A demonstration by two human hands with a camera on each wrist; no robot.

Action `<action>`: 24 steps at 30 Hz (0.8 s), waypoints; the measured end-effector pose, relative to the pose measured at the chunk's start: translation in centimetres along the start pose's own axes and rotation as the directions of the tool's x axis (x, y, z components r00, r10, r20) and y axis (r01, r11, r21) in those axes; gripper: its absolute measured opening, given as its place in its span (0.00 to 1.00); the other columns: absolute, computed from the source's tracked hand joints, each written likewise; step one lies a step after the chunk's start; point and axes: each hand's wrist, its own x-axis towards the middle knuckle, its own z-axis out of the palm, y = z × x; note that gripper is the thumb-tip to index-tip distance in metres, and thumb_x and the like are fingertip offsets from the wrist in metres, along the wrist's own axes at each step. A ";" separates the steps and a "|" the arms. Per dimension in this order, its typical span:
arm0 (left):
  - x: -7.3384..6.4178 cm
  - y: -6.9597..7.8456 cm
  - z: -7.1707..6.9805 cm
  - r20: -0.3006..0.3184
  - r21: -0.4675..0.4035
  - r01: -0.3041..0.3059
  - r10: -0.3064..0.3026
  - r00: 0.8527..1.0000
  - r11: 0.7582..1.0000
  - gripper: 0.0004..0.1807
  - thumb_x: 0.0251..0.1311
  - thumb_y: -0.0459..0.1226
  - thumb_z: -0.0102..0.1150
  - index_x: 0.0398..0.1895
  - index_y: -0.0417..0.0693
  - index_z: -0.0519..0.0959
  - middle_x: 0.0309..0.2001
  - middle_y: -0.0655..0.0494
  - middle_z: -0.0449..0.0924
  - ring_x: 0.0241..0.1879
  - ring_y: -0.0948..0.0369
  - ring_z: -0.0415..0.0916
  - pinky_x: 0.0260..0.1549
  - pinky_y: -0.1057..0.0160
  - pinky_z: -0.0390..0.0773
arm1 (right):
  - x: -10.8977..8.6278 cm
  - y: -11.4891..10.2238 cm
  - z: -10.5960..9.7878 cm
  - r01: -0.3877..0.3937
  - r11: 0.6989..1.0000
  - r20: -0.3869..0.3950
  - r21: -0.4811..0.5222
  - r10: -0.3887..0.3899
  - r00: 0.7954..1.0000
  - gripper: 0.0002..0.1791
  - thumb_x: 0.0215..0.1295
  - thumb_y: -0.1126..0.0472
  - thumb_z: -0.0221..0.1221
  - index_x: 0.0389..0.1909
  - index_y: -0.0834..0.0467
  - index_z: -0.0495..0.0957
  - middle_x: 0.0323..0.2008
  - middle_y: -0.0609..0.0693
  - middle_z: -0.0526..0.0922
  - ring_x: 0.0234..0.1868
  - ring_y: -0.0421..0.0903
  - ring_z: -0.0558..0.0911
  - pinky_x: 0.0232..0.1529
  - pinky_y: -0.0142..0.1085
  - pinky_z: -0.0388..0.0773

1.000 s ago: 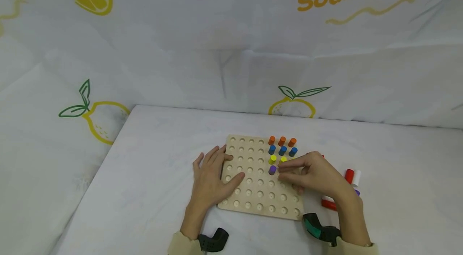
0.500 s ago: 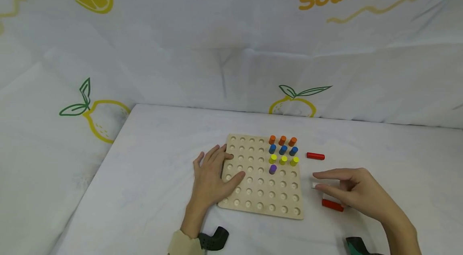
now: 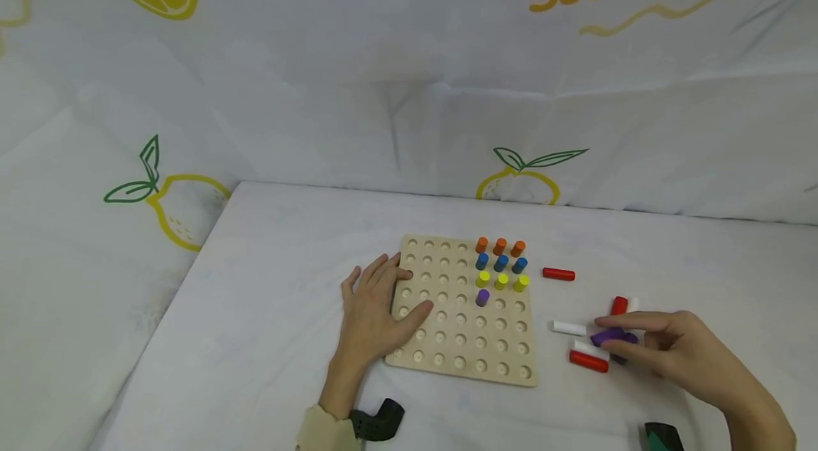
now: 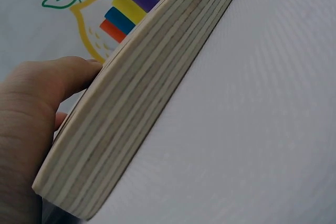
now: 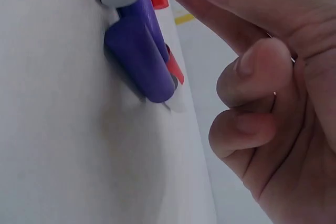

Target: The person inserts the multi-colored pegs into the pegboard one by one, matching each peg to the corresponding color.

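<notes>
My left hand (image 3: pixel 377 323) rests on the left edge of a beige wooden pegboard (image 3: pixel 441 344), its thumb lying over the top. In the board stand orange pegs (image 3: pixel 500 246), blue pegs (image 3: pixel 501 263), yellow pegs (image 3: pixel 501 281) and a single purple peg (image 3: pixel 482 297). Right of the board, my right hand (image 3: pixel 690 351) reaches over loose pegs, with index finger and thumb spread on either side of a loose purple peg (image 3: pixel 608 337). The right wrist view shows purple pegs (image 5: pixel 139 59) lying on the table and the fingers apart from them.
Near the right hand lie white pegs (image 3: pixel 567 328) and red pegs (image 3: pixel 589 361). Another red peg (image 3: pixel 559 274) lies by itself beside the board's upper right. The white cloth table (image 3: pixel 287 252) meets a lemon-printed backdrop (image 3: pixel 358 82) behind.
My right hand has gone from the board to the loose pegs at the right and lowered around a purple one. A third yellow peg shows in its row. The left hand stays put.
</notes>
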 end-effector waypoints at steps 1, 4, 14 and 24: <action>0.0 0.0 0.0 -0.001 0.001 -0.001 0.001 1.000 1.000 0.27 0.54 0.61 0.64 0.48 0.54 0.82 0.72 0.52 0.74 0.75 0.51 0.66 0.73 0.37 0.48 | 0.0 0.2 -0.1 -0.001 1.000 0.009 0.000 0.001 1.000 0.15 0.57 0.69 0.71 0.46 0.54 0.89 0.12 0.43 0.69 0.13 0.39 0.65 0.15 0.32 0.61; 0.0 0.0 -0.1 -0.005 0.000 -0.003 0.003 1.000 1.000 0.26 0.54 0.60 0.65 0.48 0.54 0.82 0.71 0.52 0.75 0.74 0.51 0.66 0.73 0.37 0.48 | -0.1 0.5 -0.2 -0.005 1.000 0.037 0.001 0.005 0.999 0.15 0.59 0.69 0.70 0.47 0.54 0.89 0.15 0.42 0.74 0.13 0.39 0.66 0.15 0.32 0.62; -0.1 0.1 0.0 -0.004 -0.002 0.001 -0.001 1.000 1.000 0.26 0.53 0.60 0.65 0.48 0.54 0.82 0.71 0.52 0.74 0.74 0.51 0.66 0.73 0.36 0.48 | 0.2 1.2 -0.1 -0.025 0.999 0.155 0.038 0.019 0.988 0.13 0.64 0.68 0.66 0.49 0.58 0.88 0.31 0.33 0.87 0.12 0.41 0.69 0.14 0.32 0.65; 0.0 0.2 -0.1 0.002 0.002 0.004 -0.004 1.000 1.000 0.26 0.53 0.60 0.65 0.48 0.54 0.82 0.71 0.52 0.75 0.74 0.51 0.66 0.73 0.36 0.48 | 0.6 1.0 0.1 -0.027 0.999 0.169 -0.046 0.034 0.985 0.14 0.63 0.66 0.67 0.49 0.65 0.86 0.22 0.38 0.81 0.15 0.38 0.70 0.16 0.31 0.66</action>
